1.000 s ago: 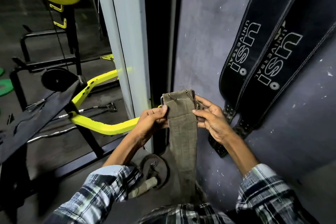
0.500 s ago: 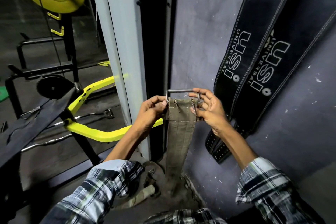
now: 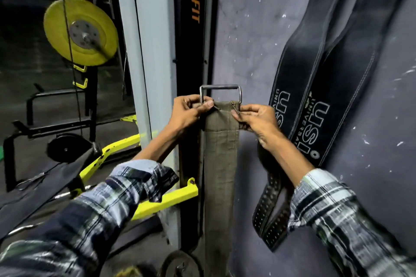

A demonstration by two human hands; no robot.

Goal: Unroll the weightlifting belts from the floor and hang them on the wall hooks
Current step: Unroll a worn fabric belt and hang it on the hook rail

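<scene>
An olive canvas weightlifting belt (image 3: 220, 164) hangs straight down in front of the grey wall, unrolled, its lower end out of sight at the frame's bottom. Its metal buckle (image 3: 220, 89) stands up above the top edge. My left hand (image 3: 190, 111) pinches the belt's top left corner by the buckle. My right hand (image 3: 256, 119) pinches the top right corner. Two black leather belts (image 3: 315, 78) marked USI hang on the wall to the right, their perforated ends (image 3: 270, 216) dangling behind my right forearm. No wall hook is visible.
A white machine upright (image 3: 148, 74) and a black column (image 3: 191, 29) stand just left of the belt. Beyond lie a yellow weight plate (image 3: 78, 36), yellow frame bars (image 3: 166, 202), a black plate (image 3: 67, 147) and a bench. Another strap lies on the floor (image 3: 177, 265).
Both hands have lifted the olive belt higher along the wall. The buckle has flipped up clear above the belt's top edge, and more belt length hangs off the floor.
</scene>
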